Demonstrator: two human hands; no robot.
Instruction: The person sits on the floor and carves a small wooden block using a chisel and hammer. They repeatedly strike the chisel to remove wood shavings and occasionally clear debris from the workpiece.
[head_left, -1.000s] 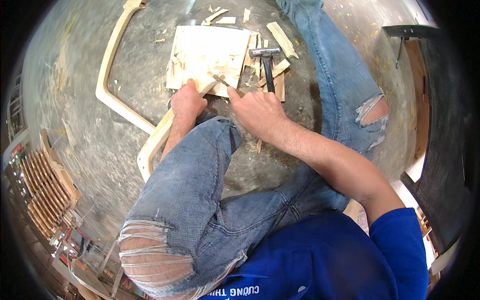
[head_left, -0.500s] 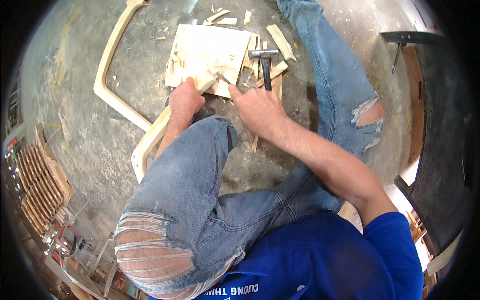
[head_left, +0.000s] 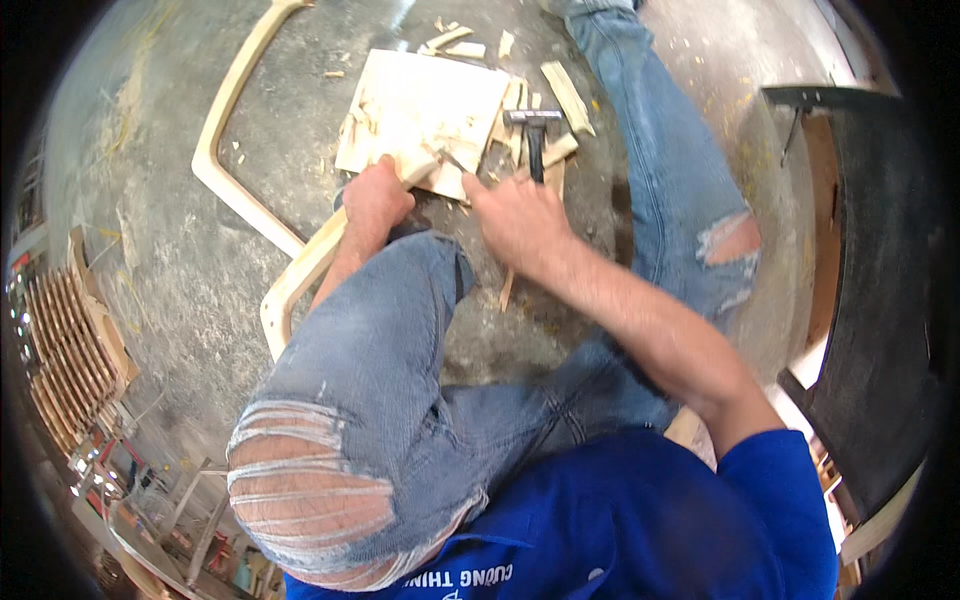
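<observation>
My left hand (head_left: 377,205) is closed around a curved pale wooden piece (head_left: 318,252), pressing its far end down at a square wooden board (head_left: 425,105) on the floor. The piece runs back along my bent left leg. My right hand (head_left: 518,215) is closed on a chisel, its thin metal blade (head_left: 452,159) pointing at the end of the wooden piece; the handle is hidden in my fingers. Just beyond that hand is a hammer (head_left: 535,150) with a dark handle. The handle's near end meets my knuckles, and whether I touch it cannot be told.
Wood offcuts (head_left: 568,98) and shavings are scattered around the board. Another curved wooden frame piece (head_left: 212,140) lies on the concrete floor at left. Several slatted wooden parts (head_left: 70,345) are stacked farther left. A dark panel (head_left: 870,300) stands at right, beyond my outstretched leg.
The whole view has shifted slightly. Both hands keep their grips, and the chisel blade stays at the end of the wooden piece.
</observation>
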